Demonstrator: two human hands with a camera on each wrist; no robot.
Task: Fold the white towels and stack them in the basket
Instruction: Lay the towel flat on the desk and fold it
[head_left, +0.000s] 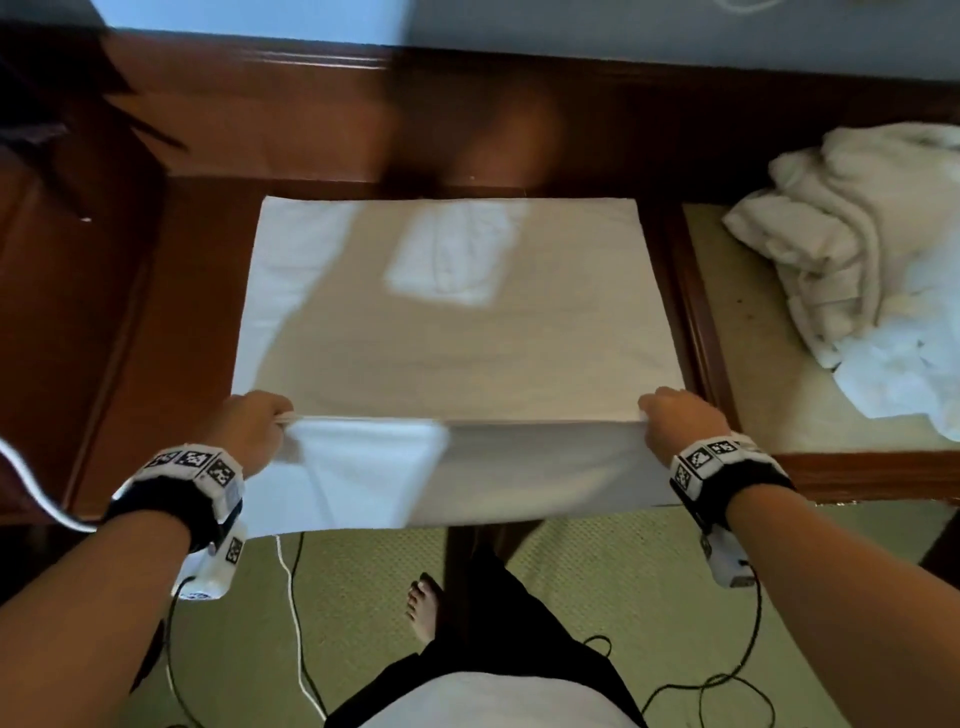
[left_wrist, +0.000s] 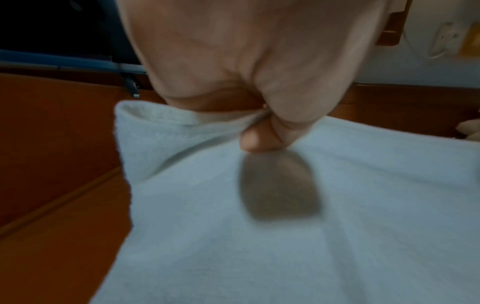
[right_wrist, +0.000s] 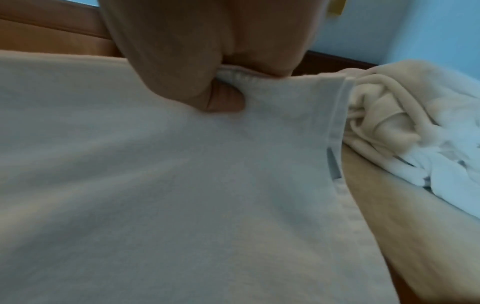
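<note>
Right wrist view. My right hand (right_wrist: 207, 57) pinches the hemmed upper edge of the white towel (right_wrist: 161, 174) near its right corner, thumb tip pressed on the cloth. The towel fills most of the frame. Just beside its right border lies a crumpled pile of towels (right_wrist: 405, 127) on the pale surface (right_wrist: 389, 216).

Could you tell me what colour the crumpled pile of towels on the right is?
White, with a creamy tint in the shade; the crumpled pile shows best in the head view.
</note>
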